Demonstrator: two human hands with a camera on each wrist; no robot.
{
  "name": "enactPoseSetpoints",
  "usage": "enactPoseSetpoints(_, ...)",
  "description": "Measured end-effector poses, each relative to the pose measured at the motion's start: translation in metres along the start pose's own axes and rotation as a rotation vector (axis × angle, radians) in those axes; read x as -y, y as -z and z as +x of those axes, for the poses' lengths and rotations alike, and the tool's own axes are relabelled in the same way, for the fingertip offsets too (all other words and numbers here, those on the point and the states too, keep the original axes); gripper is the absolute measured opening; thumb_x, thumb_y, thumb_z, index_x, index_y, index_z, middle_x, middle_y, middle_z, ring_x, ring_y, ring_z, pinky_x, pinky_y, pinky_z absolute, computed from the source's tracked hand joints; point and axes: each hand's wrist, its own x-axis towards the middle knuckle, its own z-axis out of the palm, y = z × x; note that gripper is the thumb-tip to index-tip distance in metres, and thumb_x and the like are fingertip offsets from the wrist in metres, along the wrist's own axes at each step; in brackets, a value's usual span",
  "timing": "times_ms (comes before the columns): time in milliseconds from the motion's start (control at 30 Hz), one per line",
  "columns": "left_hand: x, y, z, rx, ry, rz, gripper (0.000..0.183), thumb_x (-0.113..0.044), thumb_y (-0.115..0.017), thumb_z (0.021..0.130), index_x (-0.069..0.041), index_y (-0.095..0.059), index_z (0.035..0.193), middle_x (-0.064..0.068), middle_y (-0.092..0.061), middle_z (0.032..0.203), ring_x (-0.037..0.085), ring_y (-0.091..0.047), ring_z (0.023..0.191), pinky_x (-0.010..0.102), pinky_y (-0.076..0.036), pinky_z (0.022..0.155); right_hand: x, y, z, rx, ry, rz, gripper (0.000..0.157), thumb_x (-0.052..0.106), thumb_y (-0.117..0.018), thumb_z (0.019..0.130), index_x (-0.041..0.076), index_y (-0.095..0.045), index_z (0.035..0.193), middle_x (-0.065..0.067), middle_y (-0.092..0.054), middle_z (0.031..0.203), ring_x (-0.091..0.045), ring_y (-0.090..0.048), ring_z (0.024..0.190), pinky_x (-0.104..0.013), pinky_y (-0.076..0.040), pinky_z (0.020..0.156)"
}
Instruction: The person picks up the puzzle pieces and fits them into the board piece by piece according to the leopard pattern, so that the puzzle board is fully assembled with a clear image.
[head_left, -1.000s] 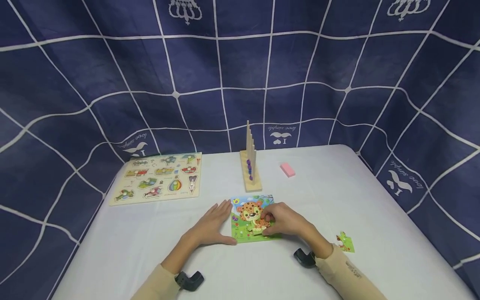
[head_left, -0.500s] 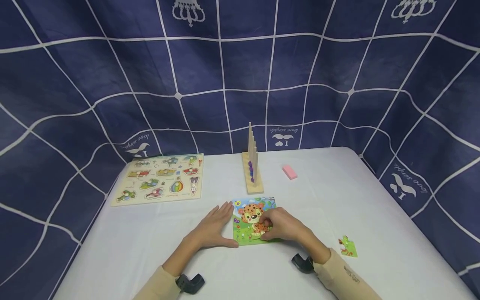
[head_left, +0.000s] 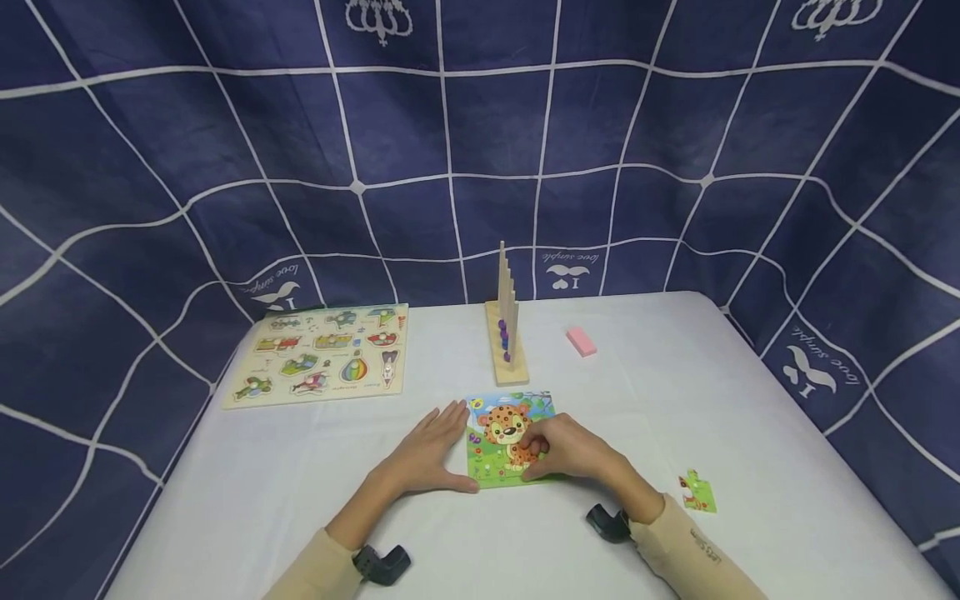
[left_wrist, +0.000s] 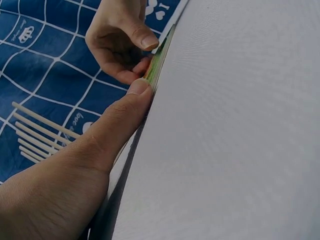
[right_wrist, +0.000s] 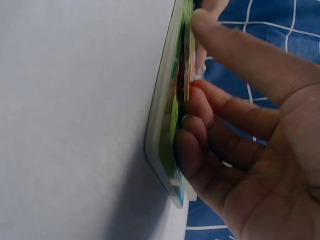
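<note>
A square jigsaw puzzle with a spotted leopard cub on green and blue lies flat on the white table. My left hand, fingers spread and straight, rests along its left side, with the thumb at the near left corner. My right hand is over the puzzle's right part, fingers curled. In the right wrist view its thumb and fingertips pinch a thin puzzle piece, which sits slightly raised from the board. The hand covers much of that side in the head view. A loose puzzle piece, mostly green, lies to the right.
Behind the puzzle stands a wooden peg stand with upright rods and small purple and blue beads. A vehicle peg board lies at the back left, a pink block at the back right. A blue checked curtain surrounds the table.
The right hand has shifted slightly toward the near side with the piece, which now lies closer in line with the picture. The left hand has stayed at the puzzle's left edge.
</note>
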Motion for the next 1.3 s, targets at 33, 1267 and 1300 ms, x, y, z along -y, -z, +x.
enactPoseSetpoints(33, 0.0000, -0.0002, 0.0004, 0.000, -0.002, 0.001, 0.126, -0.084, -0.061, 0.067, -0.005, -0.020, 0.155, 0.009, -0.013, 0.165, 0.022, -0.013, 0.153, 0.044, -0.014, 0.126, -0.0009, 0.0003, -0.0001, 0.002, 0.007, 0.002, 0.030, 0.022, -0.088, 0.069, 0.011, -0.072, 0.092, 0.008, -0.061, 0.075, -0.005, -0.052, 0.068, -0.017, -0.046, 0.059)
enactPoseSetpoints(1267, 0.0023, -0.0014, 0.0023, 0.005, -0.007, 0.015, 0.127, -0.087, -0.056, 0.067, -0.004, -0.019, 0.155, 0.009, -0.012, 0.164, 0.021, -0.012, 0.153, 0.043, -0.012, 0.126, 0.0001, -0.0013, -0.0020, 0.059, 0.172, -0.033, 0.023, 0.010, -0.075, 0.081, 0.015, -0.074, 0.104, 0.006, -0.067, 0.091, -0.003, -0.054, 0.079, -0.016, -0.049, 0.069)
enactPoseSetpoints(1300, 0.0020, -0.0010, 0.0016, 0.005, -0.005, 0.012, 0.126, -0.087, -0.057, 0.067, -0.004, -0.019, 0.155, 0.009, -0.013, 0.164, 0.022, -0.012, 0.153, 0.043, -0.012, 0.126, -0.0001, -0.0019, -0.0017, 0.057, 0.172, -0.027, 0.023, 0.009, -0.075, 0.081, 0.014, -0.074, 0.103, 0.007, -0.066, 0.090, -0.003, -0.054, 0.077, -0.016, -0.049, 0.068)
